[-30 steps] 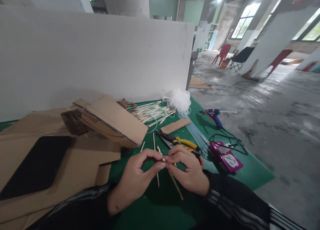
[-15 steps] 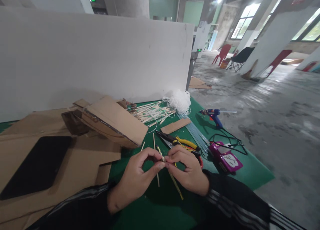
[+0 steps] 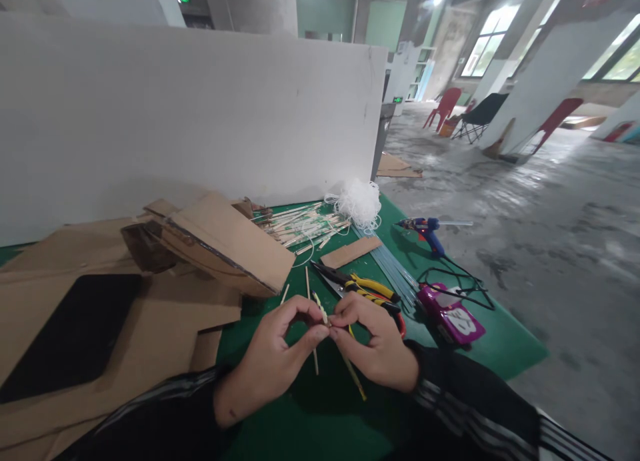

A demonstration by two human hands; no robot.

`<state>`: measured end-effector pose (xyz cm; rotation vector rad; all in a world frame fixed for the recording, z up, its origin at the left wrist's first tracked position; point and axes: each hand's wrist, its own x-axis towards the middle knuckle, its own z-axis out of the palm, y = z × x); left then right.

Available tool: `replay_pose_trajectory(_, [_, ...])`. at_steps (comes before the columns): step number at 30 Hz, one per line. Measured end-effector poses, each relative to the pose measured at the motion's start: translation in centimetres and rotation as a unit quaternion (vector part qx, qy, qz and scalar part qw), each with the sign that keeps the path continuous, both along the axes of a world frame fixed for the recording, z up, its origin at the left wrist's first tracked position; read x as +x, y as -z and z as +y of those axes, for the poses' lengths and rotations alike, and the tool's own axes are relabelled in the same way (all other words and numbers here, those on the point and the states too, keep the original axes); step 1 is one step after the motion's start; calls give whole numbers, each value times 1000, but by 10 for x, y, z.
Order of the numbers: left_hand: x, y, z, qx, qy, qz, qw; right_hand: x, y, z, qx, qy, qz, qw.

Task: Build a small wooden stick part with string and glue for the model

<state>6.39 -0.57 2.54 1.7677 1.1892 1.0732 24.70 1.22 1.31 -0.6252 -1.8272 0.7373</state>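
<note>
My left hand (image 3: 277, 354) is closed in a pinch on a thin yellowish stick-like piece (image 3: 320, 304) with dark bands. My right hand (image 3: 373, 341) pinches at the same spot, its fingertips meeting those of the left. The fingers hide the piece's lower end. Below my right hand a yellowish strip (image 3: 356, 377) slants down; whether it joins the held piece I cannot tell. A thin wooden stick (image 3: 308, 287) lies on the green table top (image 3: 280, 427) behind my left fingers. Just beyond my right hand are pliers (image 3: 377, 287) with yellow-black handles, partly covered.
Cardboard pieces (image 3: 230, 244) and a black flat panel (image 3: 75, 337) fill the left. Farther back lie wooden sticks (image 3: 300, 227), white string (image 3: 357, 204), a cardboard strip (image 3: 350, 252) and clear glue sticks (image 3: 393, 267). A blue glue gun (image 3: 430, 234) and purple box (image 3: 453, 317) stand right.
Both hands keep their pinch in nearly the same place. A little more of the banded piece shows above the fingertips. The view has shifted very slightly.
</note>
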Motion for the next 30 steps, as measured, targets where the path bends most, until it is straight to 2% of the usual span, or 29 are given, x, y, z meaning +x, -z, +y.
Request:
replay_pose_trajectory(16, [1, 0, -1, 0, 11, -6, 1000, 1, 1, -1, -17, -16, 3, 1000])
replay_pose_trajectory(23, [1, -1, -2, -26, 23, -11, 999, 1, 1, 1, -29, -24, 1, 999])
replay_pose_trajectory(30, [0, 4, 0, -52, 30, -30, 998, 1, 3, -1, -36, -24, -4, 999])
